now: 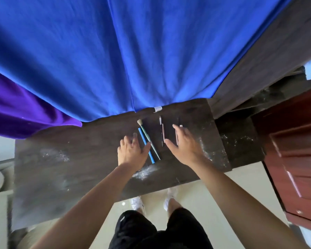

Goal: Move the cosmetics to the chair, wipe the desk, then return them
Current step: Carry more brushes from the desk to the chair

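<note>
Your forearms come in low; left hand (133, 151) and right hand (183, 146) are both spread, fingers gripping nothing. They flank the cosmetics: blue stick (143, 140), brush (146, 134) and slim pencils (162, 133), all lying on the dark surface (79, 159) near the blue cloth (115, 51). Risk: the round sticks roll off if you scoop loosely (the edge is near). Your right palm hides some items, and I can't make out the chair.

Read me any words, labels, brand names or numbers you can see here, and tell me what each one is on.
No text can be read.
White tag at the blue cloth edge: any print too small and blurred to read.
Brush and the other sticks on the desk: no lettering visible.
</note>
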The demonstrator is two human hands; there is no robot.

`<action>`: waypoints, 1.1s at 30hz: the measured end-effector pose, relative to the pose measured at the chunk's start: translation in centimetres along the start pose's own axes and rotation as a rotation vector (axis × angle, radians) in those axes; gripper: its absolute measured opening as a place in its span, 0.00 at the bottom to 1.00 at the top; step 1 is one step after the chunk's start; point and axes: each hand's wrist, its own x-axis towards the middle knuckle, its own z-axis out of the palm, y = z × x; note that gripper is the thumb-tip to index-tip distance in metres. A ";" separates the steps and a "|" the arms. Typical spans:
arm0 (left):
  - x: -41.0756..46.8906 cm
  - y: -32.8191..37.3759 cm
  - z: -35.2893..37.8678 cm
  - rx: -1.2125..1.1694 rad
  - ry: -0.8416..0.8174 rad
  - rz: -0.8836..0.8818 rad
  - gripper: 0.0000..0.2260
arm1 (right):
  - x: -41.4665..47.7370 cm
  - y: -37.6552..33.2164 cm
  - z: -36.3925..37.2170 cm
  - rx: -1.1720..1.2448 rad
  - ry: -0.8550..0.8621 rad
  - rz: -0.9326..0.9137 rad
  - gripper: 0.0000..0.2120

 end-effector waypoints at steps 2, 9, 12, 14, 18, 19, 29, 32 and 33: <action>0.4 0.5 1.4 -0.019 0.013 -0.060 0.36 | 1.5 0.2 1.0 -0.012 -0.052 0.010 0.31; 1.7 1.2 3.9 -0.003 0.067 -0.134 0.36 | 5.0 0.8 3.3 -0.162 -0.101 0.047 0.27; 2.0 -0.4 3.6 -0.031 0.101 -0.150 0.31 | 5.3 0.3 4.0 -0.190 -0.079 -0.010 0.26; 2.2 -1.8 3.0 -0.064 0.117 -0.185 0.28 | 5.4 -0.2 4.5 -0.203 -0.081 -0.060 0.24; 2.4 -3.5 2.4 -0.160 0.170 -0.247 0.20 | 5.1 -0.7 5.3 -0.150 -0.085 -0.091 0.16; 2.5 -3.5 2.4 -0.192 0.178 -0.266 0.18 | 4.9 -0.7 5.4 -0.119 -0.085 -0.079 0.15; 2.8 -3.0 3.3 -0.307 0.097 -0.232 0.11 | 3.3 1.2 6.1 -0.023 -0.104 0.014 0.12; 2.4 -3.0 3.4 -0.293 0.104 -0.217 0.09 | 3.1 1.2 6.4 -0.025 -0.110 0.013 0.11; 2.3 -3.0 3.4 -0.296 0.105 -0.216 0.09 | 3.1 1.2 6.4 -0.027 -0.119 0.010 0.11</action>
